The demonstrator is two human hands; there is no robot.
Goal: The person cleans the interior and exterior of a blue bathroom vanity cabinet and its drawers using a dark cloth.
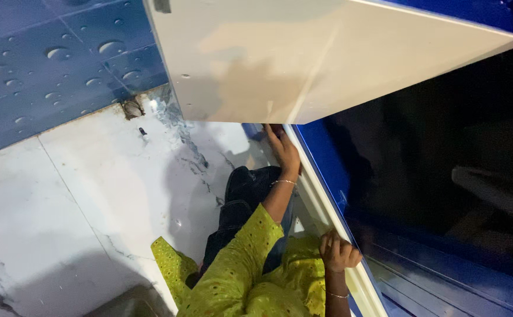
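My right hand [338, 252], nearest me, curls closed over the white cabinet frame [318, 194]; my left hand [284, 149] lies flat further along it. Above both, the open door [303, 58] could swing onto fingers, I reckon.

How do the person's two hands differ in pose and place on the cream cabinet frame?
The left hand lies flat with fingers stretched out, far up the cream frame edge under the open door; the right hand is curled with fingers bent, lower on that edge. The left arm wears a green sleeve. Both wrists carry a thin bangle.
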